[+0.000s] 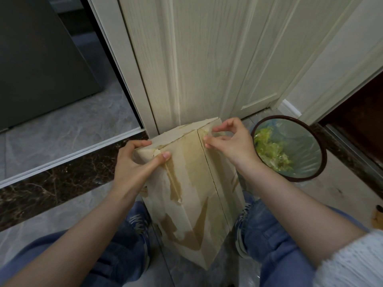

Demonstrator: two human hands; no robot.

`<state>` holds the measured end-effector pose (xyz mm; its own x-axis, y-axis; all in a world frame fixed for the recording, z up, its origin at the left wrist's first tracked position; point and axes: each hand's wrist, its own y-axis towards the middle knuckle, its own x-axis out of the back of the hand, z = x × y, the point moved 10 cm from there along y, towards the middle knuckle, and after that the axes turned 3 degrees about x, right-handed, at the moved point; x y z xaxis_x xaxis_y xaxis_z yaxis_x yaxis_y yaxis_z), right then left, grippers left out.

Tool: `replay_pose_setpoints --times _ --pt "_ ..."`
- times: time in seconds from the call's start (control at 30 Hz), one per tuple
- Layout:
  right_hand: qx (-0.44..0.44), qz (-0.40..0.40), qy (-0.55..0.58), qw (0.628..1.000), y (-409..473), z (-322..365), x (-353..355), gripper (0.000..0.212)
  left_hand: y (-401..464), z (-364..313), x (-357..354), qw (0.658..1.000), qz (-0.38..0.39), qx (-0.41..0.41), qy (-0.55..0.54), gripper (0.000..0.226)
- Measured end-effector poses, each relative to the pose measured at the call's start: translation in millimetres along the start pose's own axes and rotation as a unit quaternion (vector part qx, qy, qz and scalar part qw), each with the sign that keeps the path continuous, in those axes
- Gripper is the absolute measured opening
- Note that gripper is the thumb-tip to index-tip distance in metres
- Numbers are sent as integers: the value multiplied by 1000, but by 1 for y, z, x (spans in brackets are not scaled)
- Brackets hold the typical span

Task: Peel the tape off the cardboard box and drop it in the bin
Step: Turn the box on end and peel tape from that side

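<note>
Cardboard box held upright between the knees during tape removal.
Left hand [134, 160] grips the box's 10 o'clock corner; the cardboard box [192, 195] shows brown torn patches; right hand [230, 141] pinches clear tape [209, 132]; bin [290, 148] at 3 o'clock.

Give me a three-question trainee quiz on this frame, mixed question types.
1. True or false: the left hand grips the near left corner of the cardboard box.
2. What is the right hand doing? A) resting on the floor B) pinching clear tape at the box's top edge C) reaching into the bin
3. Fill in: the bin stands on the person's ____ side, beside the box.

Key: 1 true; 2 B; 3 right.
</note>
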<state>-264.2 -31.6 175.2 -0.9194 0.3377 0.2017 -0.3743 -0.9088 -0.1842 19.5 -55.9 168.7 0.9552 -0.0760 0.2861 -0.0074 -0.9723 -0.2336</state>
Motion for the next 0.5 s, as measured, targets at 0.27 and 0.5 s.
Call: replay_pose_setpoints --times 0.27,0.5 --pt "33 6 -58 998 0 7 -2 36 -2 1 -2 1000 10 11 -14 73" --pt "24 0 -10 1000 2 7 -5 15 0 3 0 1000 0 20 -24 75"
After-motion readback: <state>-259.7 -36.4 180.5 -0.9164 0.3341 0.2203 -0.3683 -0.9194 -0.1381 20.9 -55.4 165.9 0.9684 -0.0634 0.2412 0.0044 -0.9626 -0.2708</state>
